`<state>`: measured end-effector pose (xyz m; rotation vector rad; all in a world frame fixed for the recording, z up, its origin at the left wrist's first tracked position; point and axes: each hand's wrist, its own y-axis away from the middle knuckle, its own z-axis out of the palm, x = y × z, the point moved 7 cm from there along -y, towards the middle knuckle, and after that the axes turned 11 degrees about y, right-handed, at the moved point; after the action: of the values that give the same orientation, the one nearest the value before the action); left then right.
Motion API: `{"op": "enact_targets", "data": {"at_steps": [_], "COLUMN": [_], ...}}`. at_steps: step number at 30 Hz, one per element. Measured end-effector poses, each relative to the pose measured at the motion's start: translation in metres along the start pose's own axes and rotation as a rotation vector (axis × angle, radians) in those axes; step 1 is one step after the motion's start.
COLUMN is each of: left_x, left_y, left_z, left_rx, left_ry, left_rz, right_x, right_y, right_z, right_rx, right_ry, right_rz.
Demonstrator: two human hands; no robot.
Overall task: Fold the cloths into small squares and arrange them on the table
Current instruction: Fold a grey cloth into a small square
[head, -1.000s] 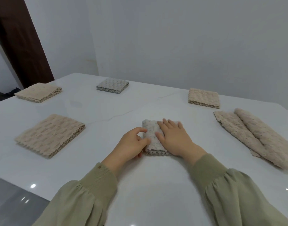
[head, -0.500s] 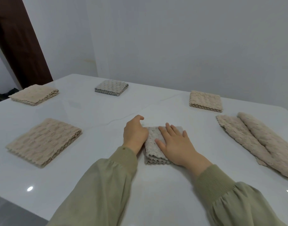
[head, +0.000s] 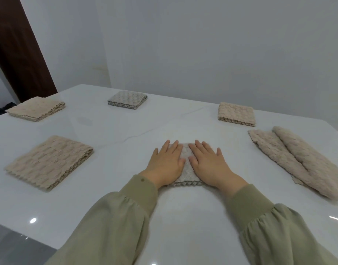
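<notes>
The white bench [head: 99,205] carries several cloths. Near its far left corner lies a small beige square [head: 37,110], folded in layers. Closer to the near edge, on the left side, lies a bigger beige folded cloth [head: 49,162], well apart from the first one. Along the far edge, left of the middle, there is a grey folded square [head: 127,99].

In the middle of the bench lies the grey cloth [head: 186,174] of the task. It is folded into a small thick square, with its layered edge toward the person. The left hand [head: 165,164] lies flat on its left half, the fingers straight and close together, pointing to the far edge. The right hand [head: 208,163] lies flat on the right half, its fingers a little spread. The hands are just beside each other, the thumbs almost touching, and both press on the cloth; neither pinches it. A narrow strip of cloth shows between them. The arms wear olive green sleeves [head: 116,226].

Further right, near the far edge, lies another beige square [head: 236,114]. Near the right edge lie two long beige strips [head: 298,161], side by side and touching, running diagonally toward the near right corner.
</notes>
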<state>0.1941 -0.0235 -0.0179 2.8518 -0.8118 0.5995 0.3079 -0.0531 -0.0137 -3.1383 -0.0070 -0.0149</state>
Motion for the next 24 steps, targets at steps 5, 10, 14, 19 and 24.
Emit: {"op": "enact_targets", "data": {"at_steps": [5,10,14,19,24], "left_x": [-0.012,-0.02,-0.029,-0.032,-0.01], "left_y": [0.003,0.009,0.0,-0.013,-0.009], "left_z": [0.002,-0.016,-0.028,-0.029,-0.023], "left_rx": [-0.011,0.259,0.331,0.334,0.256], "left_ry": [0.0,0.197,0.403,0.399,0.57], "left_rz": [-0.067,-0.099,-0.18,-0.229,-0.117], "right_x": [0.002,0.021,0.041,0.044,0.057], "right_y": [-0.003,-0.005,-0.019,-0.022,-0.003], "right_z": [0.006,-0.016,-0.022,-0.014,-0.017], "right_rx": [-0.032,0.154,0.13,0.061,0.022], "right_ry": [0.012,-0.418,-0.488,-0.355,-0.325], "right_rz": [0.014,0.035,0.105,0.17,0.203]}}
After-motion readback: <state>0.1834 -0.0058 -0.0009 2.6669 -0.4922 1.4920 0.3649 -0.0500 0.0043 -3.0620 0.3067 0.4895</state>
